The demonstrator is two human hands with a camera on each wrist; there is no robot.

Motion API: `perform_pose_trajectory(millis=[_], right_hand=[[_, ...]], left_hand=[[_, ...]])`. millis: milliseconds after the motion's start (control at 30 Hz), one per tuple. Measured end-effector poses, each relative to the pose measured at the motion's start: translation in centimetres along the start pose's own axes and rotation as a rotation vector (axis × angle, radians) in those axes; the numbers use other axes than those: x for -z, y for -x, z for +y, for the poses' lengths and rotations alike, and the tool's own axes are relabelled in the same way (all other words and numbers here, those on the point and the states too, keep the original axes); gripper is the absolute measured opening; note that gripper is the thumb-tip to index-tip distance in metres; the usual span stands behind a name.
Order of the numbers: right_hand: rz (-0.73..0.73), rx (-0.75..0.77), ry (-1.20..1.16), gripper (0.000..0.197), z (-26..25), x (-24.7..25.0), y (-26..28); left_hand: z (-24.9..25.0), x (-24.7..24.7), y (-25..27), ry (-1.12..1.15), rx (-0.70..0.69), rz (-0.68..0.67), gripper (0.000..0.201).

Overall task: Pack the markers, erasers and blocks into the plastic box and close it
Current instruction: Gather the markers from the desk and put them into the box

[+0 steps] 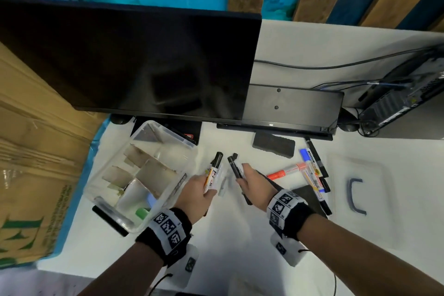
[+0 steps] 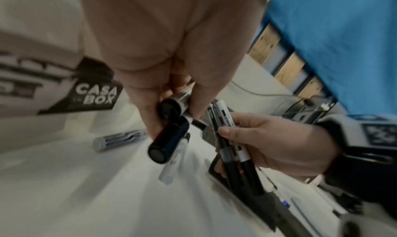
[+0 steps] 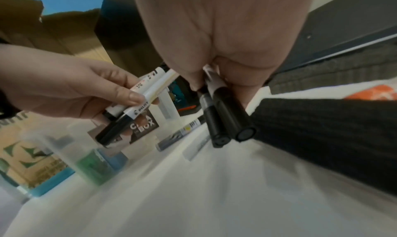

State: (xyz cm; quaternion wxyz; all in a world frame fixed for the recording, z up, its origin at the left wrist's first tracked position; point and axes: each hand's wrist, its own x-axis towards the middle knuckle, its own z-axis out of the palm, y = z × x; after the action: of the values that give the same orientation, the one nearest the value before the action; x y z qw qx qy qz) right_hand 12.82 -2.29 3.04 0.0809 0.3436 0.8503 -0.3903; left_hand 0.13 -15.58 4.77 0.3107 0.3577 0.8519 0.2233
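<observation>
Head view: left hand curled round two white-barrelled markers with black caps, caps pointing far, just right of the clear plastic box. Right hand close beside, clenched round a bundle of black markers, tips also pointing far; the two hands near each other, apart, above the white table. Box open, tilted cardboard dividers inside, a green block and something blue at its near end. Loose on the table to the right: an orange marker, a blue-capped marker, several black ones beside it, and a dark eraser farther off, near the monitor. Clear lid with a dark handle lying flat at far right, well apart from the box. Left wrist view: fingers wrapped round two black-capped markers, the right hand opposite pinching its bundle with thumb on top; one grey-capped marker lying on the table beyond, a "CASA BOX" label on the box wall. Right wrist view: two black marker ends protruding from the closed fist, a second dark eraser on the table at right, "PILOT" readable on a marker in the left hand. Cardboard carton standing at far left.
</observation>
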Motion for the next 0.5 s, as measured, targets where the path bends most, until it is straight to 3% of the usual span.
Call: perform_pose_trajectory(millis=[100, 333, 500], right_hand=[[0.015, 0.105, -0.021, 0.024, -2.3, 1.0, -0.4], [-0.081, 0.362, -0.017, 0.028, -12.9, 0.9, -3.5], [-0.145, 0.392, 0.057, 0.03, -18.0, -1.2, -6.1]], left_hand=[[-0.3, 2.6, 1.7, 0.105, -0.017, 0.077, 0.018], [-3.8, 9.2, 4.0, 0.507, 0.224, 0.257, 0.027], [-5.8, 11.2, 3.9, 0.645, 0.333, 0.222, 0.022]])
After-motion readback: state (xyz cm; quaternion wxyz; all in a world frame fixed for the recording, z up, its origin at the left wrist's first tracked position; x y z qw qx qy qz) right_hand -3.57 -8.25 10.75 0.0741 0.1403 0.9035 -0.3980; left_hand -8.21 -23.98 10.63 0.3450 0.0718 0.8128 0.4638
